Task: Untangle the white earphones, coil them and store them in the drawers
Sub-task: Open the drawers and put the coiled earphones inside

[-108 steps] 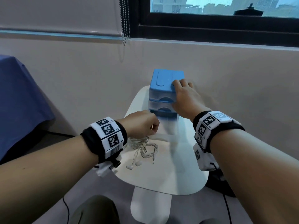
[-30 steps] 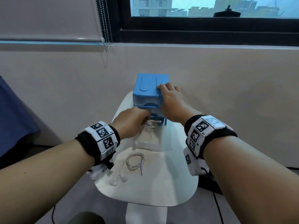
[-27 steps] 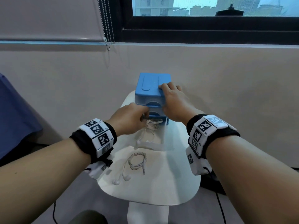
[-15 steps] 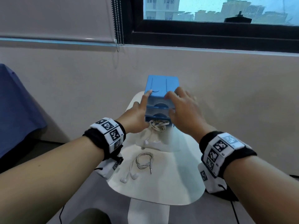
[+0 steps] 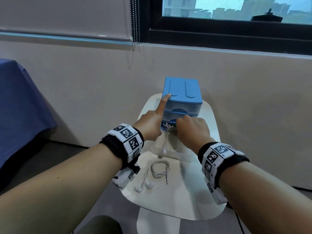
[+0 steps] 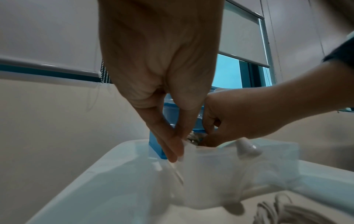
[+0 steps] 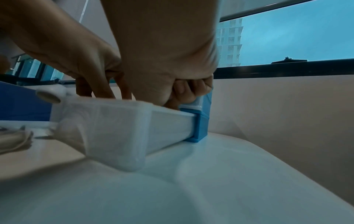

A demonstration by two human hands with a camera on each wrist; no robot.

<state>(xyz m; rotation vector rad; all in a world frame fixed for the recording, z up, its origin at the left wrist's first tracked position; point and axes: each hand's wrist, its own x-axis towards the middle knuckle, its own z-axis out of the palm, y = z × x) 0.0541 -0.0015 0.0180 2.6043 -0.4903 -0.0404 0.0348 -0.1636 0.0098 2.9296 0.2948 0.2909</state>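
A blue drawer unit (image 5: 182, 97) stands at the far end of a small white table (image 5: 185, 200). Its translucent bottom drawer (image 5: 175, 152) is pulled out. A set of white earphones (image 5: 167, 130) lies bunched at the drawer's back, and one earbud (image 6: 247, 148) hangs over the front rim. My right hand (image 5: 190, 130) reaches into the drawer, its curled fingers (image 7: 187, 91) pinching that bundle. My left hand (image 5: 152, 127) lays a straight index finger on the unit's top, while its other fingers (image 6: 172, 156) touch the drawer's left wall. A second coiled set (image 5: 159, 169) lies on the table in front.
The table is narrow, with a beige wall close behind the unit. A blue cloth (image 5: 16, 107) covers furniture at the left. A window and a bead chain (image 5: 135, 22) are above. The second set's earbuds (image 5: 143, 186) lie near the table's left edge.
My right hand left the unit's top and came down into the open drawer. My left hand rose from the drawer and put its index finger on the unit's top.
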